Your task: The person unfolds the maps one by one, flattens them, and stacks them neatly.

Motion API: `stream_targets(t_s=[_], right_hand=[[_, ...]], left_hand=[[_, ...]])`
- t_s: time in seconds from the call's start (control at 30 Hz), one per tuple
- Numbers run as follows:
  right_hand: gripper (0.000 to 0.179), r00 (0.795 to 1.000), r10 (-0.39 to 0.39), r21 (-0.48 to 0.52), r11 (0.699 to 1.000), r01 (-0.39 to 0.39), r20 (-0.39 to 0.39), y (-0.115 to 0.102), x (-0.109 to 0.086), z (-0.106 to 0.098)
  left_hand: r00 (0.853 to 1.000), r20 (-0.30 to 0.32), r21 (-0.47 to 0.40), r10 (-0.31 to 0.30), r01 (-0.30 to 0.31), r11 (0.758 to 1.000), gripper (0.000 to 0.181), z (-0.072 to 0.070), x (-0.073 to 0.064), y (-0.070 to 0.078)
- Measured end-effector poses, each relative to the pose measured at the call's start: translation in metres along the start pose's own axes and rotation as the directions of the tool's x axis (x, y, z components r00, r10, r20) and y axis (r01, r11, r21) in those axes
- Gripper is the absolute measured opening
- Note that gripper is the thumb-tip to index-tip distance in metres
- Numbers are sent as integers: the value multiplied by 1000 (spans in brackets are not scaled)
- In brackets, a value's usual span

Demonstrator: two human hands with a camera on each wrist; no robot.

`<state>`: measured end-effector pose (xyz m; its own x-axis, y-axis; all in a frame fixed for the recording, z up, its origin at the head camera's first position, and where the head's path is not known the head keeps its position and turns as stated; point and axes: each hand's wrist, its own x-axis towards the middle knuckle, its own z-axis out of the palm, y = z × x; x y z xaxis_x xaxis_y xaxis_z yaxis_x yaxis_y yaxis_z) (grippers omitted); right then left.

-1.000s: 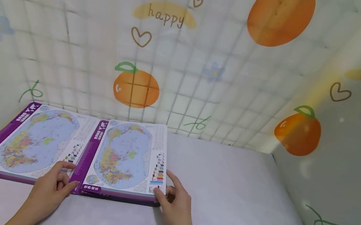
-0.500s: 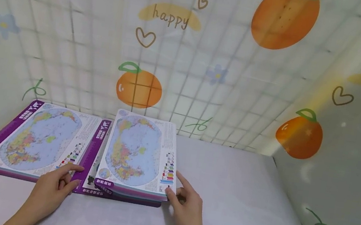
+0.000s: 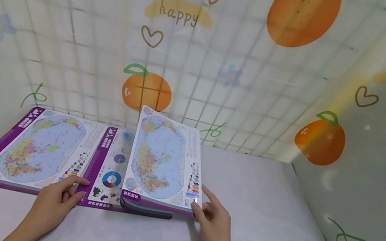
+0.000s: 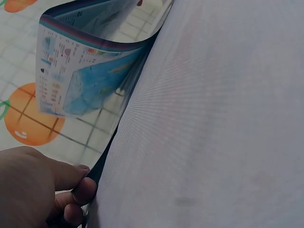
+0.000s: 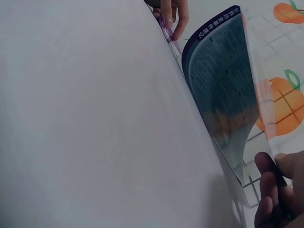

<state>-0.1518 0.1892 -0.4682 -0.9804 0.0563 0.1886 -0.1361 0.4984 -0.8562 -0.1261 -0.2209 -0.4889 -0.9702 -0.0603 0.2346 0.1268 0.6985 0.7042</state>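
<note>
A folded world map (image 3: 161,157) printed on several layered sheets is raised and bent on the right, its left side rolled over in a curve. My right hand (image 3: 215,224) pinches its lower right corner between thumb and fingers. Beneath it shows a page with round charts (image 3: 112,179) beside a purple strip (image 3: 96,168). On that strip's lower end my left hand (image 3: 55,204) presses with fingertips and thumb. A second, matching world map (image 3: 40,152) lies flat to the left. In the right wrist view the curved underside (image 5: 223,80) is dark teal with text.
All of this lies on a white tabletop (image 3: 253,196), which stretches on to the right. A white curtain (image 3: 206,56) printed with oranges, hearts and the word "happy" stands behind. A side wall (image 3: 374,185) rises at the right.
The right hand has moved rightward and up with the folded map's corner. The map has shifted right and curled, uncovering the chart page. My left hand has stayed almost in place.
</note>
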Motion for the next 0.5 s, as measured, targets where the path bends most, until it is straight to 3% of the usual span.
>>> stream_targets(t_s=[0.5], right_hand=[[57, 999, 6, -14, 1000, -7, -33, 12, 0, -26]], left_hand=[[999, 25, 9, -43, 43, 999, 23, -2, 0, 2]])
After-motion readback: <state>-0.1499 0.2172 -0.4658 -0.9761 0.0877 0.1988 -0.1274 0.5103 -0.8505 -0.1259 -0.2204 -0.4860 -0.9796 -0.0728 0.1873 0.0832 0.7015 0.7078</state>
